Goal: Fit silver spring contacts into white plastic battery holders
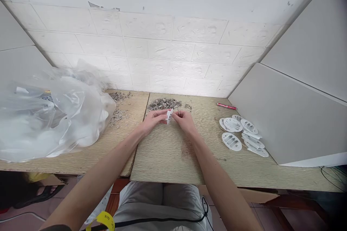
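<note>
Your left hand pinches a small white plastic piece with slotted openings between thumb and fingers, holding it tilted on edge just above the pale wood-grain tabletop, in front of your body. Your right hand is close against the right side of that piece, its thumb and fingers drawn in; a thin metallic sliver shows at those fingers, but you cannot tell from this view whether they grip it or the piece itself. Just beyond your hands lies a loose heap of tiny grey metal parts, and two smaller scatters of similar metal bits sit to the left, across the seam in the tabletop. Farther left, a large translucent plastic bag holds white contents. Well off to your right, a group of flat white oval plastic plates with slots lies partly overlapping, near a slim red pen-like stick and the light grey upright panel. A white brick-patterned wall stands behind.
</note>
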`<state>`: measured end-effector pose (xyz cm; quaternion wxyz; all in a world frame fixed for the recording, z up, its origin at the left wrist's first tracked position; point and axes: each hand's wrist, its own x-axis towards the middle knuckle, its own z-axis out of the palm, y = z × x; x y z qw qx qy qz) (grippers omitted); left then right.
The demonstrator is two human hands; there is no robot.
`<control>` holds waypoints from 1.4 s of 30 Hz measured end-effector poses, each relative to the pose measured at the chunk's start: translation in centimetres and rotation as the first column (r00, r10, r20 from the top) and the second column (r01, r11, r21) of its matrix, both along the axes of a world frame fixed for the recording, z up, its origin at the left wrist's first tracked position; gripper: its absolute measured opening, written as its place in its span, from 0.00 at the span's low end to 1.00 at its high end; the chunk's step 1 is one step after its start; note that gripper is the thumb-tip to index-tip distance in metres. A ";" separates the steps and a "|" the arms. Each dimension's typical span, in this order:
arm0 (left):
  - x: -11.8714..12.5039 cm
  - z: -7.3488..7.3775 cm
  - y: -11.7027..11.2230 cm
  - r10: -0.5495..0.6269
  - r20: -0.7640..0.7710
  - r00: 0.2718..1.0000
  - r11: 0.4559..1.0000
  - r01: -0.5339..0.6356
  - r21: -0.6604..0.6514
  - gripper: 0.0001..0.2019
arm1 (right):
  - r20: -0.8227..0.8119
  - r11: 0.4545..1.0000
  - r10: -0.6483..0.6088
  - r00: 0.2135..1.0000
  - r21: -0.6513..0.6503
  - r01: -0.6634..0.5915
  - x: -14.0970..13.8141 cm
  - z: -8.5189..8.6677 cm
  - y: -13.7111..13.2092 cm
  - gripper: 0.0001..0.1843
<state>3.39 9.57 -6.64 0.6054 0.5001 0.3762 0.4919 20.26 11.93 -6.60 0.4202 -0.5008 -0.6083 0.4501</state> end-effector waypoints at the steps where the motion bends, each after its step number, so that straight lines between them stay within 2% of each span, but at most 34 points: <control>1: 0.0 0.0 0.0 0.007 0.004 1.000 1.000 -0.007 -0.010 0.17 | 0.004 1.000 0.001 1.000 0.005 -0.001 0.0 -0.1 0.1 0.13; 9: -0.7 0.3 0.7 0.136 0.179 0.974 0.986 -0.115 -0.122 0.15 | -0.010 0.997 0.061 0.998 0.049 -0.061 0.5 -0.3 0.8 0.16; 12: -0.9 0.3 0.9 0.158 0.188 0.969 0.981 -0.133 -0.139 0.15 | 0.147 0.978 0.029 0.989 0.199 -0.058 0.7 -0.3 0.9 0.12; 15: -0.9 0.2 0.9 0.163 0.194 0.967 0.979 -0.133 -0.157 0.14 | 0.309 0.931 -0.032 0.950 0.355 -0.085 0.6 -0.6 0.8 0.11; 18: -0.9 0.2 0.9 0.165 0.203 0.965 0.978 -0.133 -0.161 0.13 | 0.394 0.892 -0.077 0.916 0.438 -0.113 0.4 -0.9 0.6 0.11; 26: -0.7 0.6 0.6 0.131 0.182 0.975 0.983 -0.103 -0.153 0.14 | 0.461 0.858 -0.134 0.877 0.496 -0.130 0.3 -0.6 0.1 0.12; 42: -0.6 0.0 0.6 0.117 0.176 0.977 0.988 -0.096 -0.124 0.13 | 0.506 0.856 -0.140 0.851 0.494 -0.153 0.3 -0.6 0.1 0.13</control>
